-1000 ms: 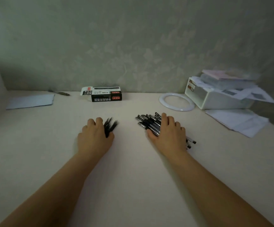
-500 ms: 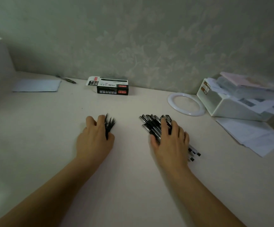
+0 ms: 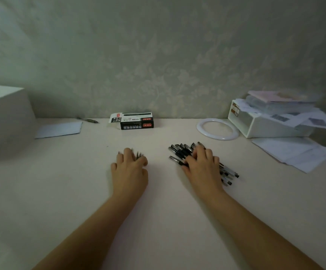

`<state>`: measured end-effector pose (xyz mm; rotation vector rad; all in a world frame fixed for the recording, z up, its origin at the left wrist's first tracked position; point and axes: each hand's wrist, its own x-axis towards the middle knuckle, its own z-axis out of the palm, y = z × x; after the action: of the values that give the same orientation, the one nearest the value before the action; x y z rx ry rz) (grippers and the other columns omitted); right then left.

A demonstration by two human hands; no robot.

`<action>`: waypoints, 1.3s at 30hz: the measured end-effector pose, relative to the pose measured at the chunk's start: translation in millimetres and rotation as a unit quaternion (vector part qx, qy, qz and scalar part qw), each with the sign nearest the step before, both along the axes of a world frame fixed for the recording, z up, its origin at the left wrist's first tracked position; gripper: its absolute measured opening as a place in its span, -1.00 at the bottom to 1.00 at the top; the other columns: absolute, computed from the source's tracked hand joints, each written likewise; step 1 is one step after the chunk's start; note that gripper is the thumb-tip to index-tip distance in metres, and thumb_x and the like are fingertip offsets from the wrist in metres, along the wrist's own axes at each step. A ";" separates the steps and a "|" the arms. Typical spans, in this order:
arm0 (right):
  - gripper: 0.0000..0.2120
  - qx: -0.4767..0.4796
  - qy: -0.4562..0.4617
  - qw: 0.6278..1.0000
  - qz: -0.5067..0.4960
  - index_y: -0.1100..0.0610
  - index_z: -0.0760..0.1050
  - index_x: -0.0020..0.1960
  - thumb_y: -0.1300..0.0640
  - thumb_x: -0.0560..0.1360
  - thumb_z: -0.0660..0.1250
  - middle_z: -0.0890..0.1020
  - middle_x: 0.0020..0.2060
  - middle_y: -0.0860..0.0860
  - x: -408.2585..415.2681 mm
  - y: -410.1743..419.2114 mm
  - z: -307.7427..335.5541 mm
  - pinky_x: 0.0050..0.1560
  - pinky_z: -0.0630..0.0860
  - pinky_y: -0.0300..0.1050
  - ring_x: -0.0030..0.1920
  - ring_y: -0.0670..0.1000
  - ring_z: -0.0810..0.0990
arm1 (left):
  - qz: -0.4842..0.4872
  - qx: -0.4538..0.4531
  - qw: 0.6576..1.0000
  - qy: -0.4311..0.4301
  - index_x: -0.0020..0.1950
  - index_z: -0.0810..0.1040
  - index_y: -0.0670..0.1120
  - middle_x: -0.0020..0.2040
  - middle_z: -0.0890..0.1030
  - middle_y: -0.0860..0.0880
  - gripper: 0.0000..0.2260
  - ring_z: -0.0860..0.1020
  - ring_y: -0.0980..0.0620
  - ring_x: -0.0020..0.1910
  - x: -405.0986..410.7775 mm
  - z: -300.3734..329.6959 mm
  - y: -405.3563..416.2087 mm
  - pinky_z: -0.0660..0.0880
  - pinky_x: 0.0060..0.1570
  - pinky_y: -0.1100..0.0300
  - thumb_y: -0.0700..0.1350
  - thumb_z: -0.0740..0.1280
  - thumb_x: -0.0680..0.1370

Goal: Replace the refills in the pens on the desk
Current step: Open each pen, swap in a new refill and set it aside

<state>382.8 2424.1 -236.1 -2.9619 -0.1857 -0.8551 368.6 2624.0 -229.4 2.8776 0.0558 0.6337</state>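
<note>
A pale desk [image 3: 64, 191] fills the lower two thirds of the frame, set against a grey-green patterned wall [image 3: 158, 51] across the top. At the far left edge stands a large white box [image 3: 4, 121]. In the right of the frame, a white storage bin [image 3: 265, 125] holds a heap of papers and booklets [image 3: 281, 106], and more loose sheets [image 3: 292, 152] lie on the desk just below it. A white ring [image 3: 217, 129] lies flat just left of the bin. Left of centre, near the wall, sits a black-and-white pen box [image 3: 132, 121] with its flap open; further left lie a pale sheet of paper [image 3: 59, 129] and a single pen [image 3: 88, 120] above it.

Two bare forearms reach up from the bottom edge. The right hand [image 3: 202, 165], right of centre, rests palm down on a pile of black pens [image 3: 181, 151], its fingers slightly bent over them; the pens' tips fan out above the fingers and their ends show at the hand's lower right. Whether the thumb pinches one pen at the pile's left edge, I cannot tell. The left hand [image 3: 129, 170], just left of centre, lies over a small bundle of thin dark refills [image 3: 138, 155], fingers curled onto them; only their ends stick out between and beyond the fingers.
</note>
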 end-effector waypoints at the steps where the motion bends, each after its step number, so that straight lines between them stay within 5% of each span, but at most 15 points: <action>1: -0.82 0.010 0.007 1.000 -0.001 0.07 0.61 -0.08 -0.04 0.46 0.44 0.50 0.04 0.04 0.6 -0.6 -0.3 -0.04 0.33 -0.02 0.04 0.11 0.45 | 0.002 -0.001 1.000 -0.001 0.11 0.58 0.05 0.08 0.37 -0.04 -0.77 0.36 -0.09 0.09 0.6 0.1 0.8 0.29 -0.02 0.08 -0.09 0.26 0.49; 5: -0.78 0.027 0.005 0.999 0.031 0.10 0.59 0.01 -0.04 0.56 0.32 0.49 0.05 0.05 1.2 0.4 8.9 -0.03 0.30 -0.04 0.05 0.10 0.42 | 0.010 0.011 1.000 -0.020 0.04 0.59 0.00 0.05 0.39 -0.03 -0.79 0.37 -0.08 0.03 4.4 2.8 5.6 0.31 -0.03 0.08 0.01 0.21 0.55; 8: -0.85 0.180 -0.019 0.976 0.124 0.14 0.54 0.00 0.05 0.57 0.33 0.48 -0.05 0.02 6.3 6.7 33.7 -0.09 0.38 -0.10 -0.09 0.01 0.44 | -0.018 -0.007 0.998 -0.054 0.01 0.62 -0.01 0.02 0.42 -0.03 -0.80 0.39 -0.06 0.00 9.9 12.1 8.7 0.33 -0.04 0.07 0.01 0.23 0.56; 11: -0.86 0.413 0.057 0.890 0.183 0.09 0.48 0.02 0.02 0.61 0.26 0.53 -0.17 -0.08 17.1 16.7 53.6 -0.16 0.43 -0.22 -0.23 -0.15 0.48 | -0.100 -0.144 0.981 -0.084 -0.01 0.63 -0.05 -0.04 0.48 -0.03 -0.81 0.49 -0.03 -0.08 15.1 25.5 3.5 0.44 -0.09 0.11 0.02 0.29 0.56; 13: -0.84 0.571 0.122 0.785 0.207 0.12 0.45 0.00 0.03 0.63 0.23 0.55 -0.30 -0.08 20.3 25.9 47.3 -0.24 0.48 -0.20 -0.34 -0.13 0.48 | -0.134 -0.224 0.962 -0.084 -0.01 0.59 -0.04 -0.09 0.51 0.02 -0.76 0.51 0.06 -0.17 16.7 27.0 -0.6 0.49 -0.11 0.13 0.08 0.23 0.57; 16: -0.89 0.700 0.213 0.633 0.253 0.18 0.47 -0.04 0.17 0.64 0.23 0.60 -0.27 0.04 20.6 38.5 17.2 -0.26 0.53 -0.20 -0.31 -0.05 0.57 | -0.194 -0.216 0.957 -0.024 0.08 0.52 0.01 -0.11 0.57 0.08 -0.66 0.54 0.14 -0.17 18.0 18.4 1.8 0.49 -0.13 0.19 0.21 0.11 0.56; 21: -0.94 0.711 0.285 0.576 0.284 0.19 0.56 0.01 0.21 0.57 0.33 0.64 -0.27 0.11 35.2 41.9 3.5 -0.29 0.55 -0.17 -0.31 0.01 0.60 | -0.285 -0.127 0.948 0.069 0.22 0.47 -0.01 0.00 0.62 0.02 -0.74 0.58 0.03 -0.04 30.4 13.2 6.9 0.49 -0.05 0.00 0.06 0.14 0.63; 26: -0.81 0.663 0.213 0.672 0.250 0.15 0.56 -0.06 0.02 0.56 0.35 0.63 -0.29 0.14 37.6 43.0 -1.7 -0.27 0.49 -0.19 -0.35 -0.04 0.53 | -0.251 -0.044 0.966 0.055 0.28 0.36 0.04 0.03 0.58 0.05 -0.77 0.57 0.02 -0.08 32.8 4.6 7.3 0.51 -0.14 0.05 0.01 0.06 0.67; 30: -0.87 0.702 0.216 0.630 0.252 0.16 0.54 -0.09 0.13 0.60 0.30 0.59 -0.33 0.07 40.8 37.9 0.4 -0.32 0.45 -0.23 -0.36 -0.05 0.48 | -0.228 -0.043 0.972 0.027 0.22 0.29 0.14 -0.32 0.39 0.12 -0.81 0.39 0.11 -0.37 30.4 5.2 11.4 0.35 -0.39 0.10 0.08 0.00 0.64; 39: -0.84 0.675 0.250 0.628 0.295 0.15 0.58 -0.02 0.06 0.52 0.36 0.64 -0.23 0.09 40.8 36.8 0.0 -0.22 0.50 -0.21 -0.29 -0.03 0.54 | -0.230 -0.080 0.970 -0.018 0.04 0.40 0.02 -0.11 0.49 0.10 -0.81 0.47 0.08 -0.23 30.0 7.7 1.3 0.35 -0.38 0.20 0.09 0.07 0.63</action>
<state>423.6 2460.9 -236.0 -1.3834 -0.2757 0.0721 398.6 2625.3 -221.7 2.5854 -0.5242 0.5560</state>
